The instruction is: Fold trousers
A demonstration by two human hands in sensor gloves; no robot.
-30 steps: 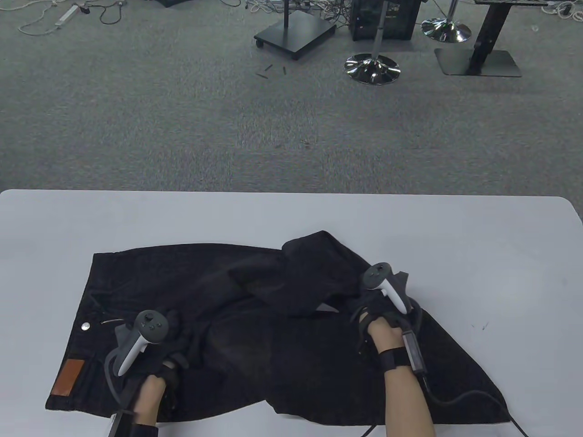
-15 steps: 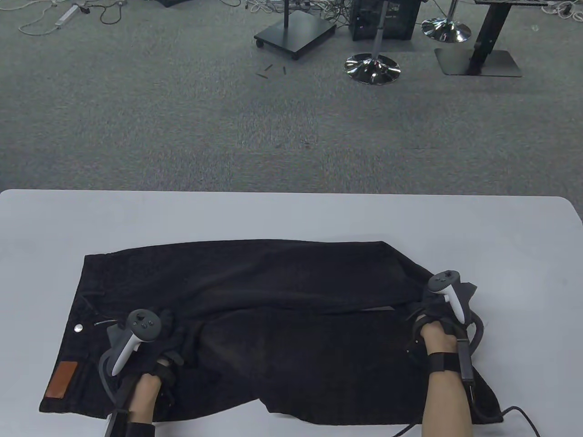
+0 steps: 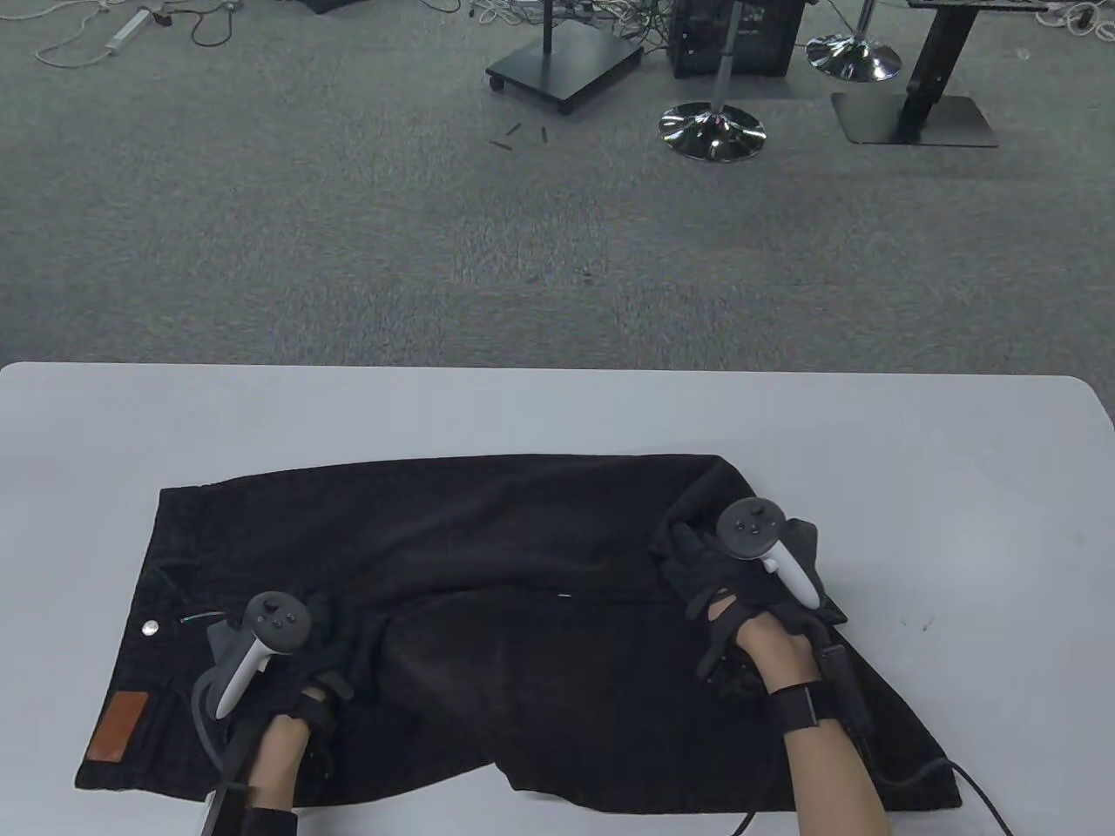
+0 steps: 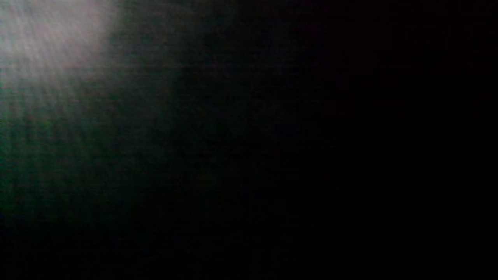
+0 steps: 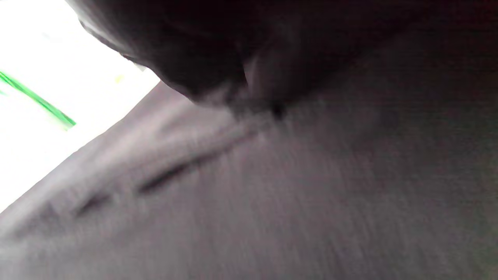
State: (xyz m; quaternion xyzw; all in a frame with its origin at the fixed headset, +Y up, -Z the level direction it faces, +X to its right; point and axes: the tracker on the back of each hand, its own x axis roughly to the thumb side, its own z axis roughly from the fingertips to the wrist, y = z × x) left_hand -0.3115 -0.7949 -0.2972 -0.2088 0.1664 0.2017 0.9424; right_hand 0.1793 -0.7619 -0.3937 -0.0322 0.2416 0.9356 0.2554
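White bench (image 3: 557, 409) across the lower half, grey carpet (image 3: 261, 244) beyond its far edge. On the carpet at the far side: black wheeled base (image 3: 564, 63), two chrome stool bases (image 3: 712, 131) (image 3: 853, 57), flat black stand foot (image 3: 915, 120). Loose cables (image 3: 131, 26) at far left, small dark bits (image 3: 518, 136) near the wheeled base.

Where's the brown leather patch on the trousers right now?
Table view: the leather patch sits at the black trousers' near-left corner, on the waistband, left of the left hand.

floor: grey carpet (image 3: 261, 244) | chrome stool bases (image 3: 712, 131) | cables (image 3: 209, 22) far bk
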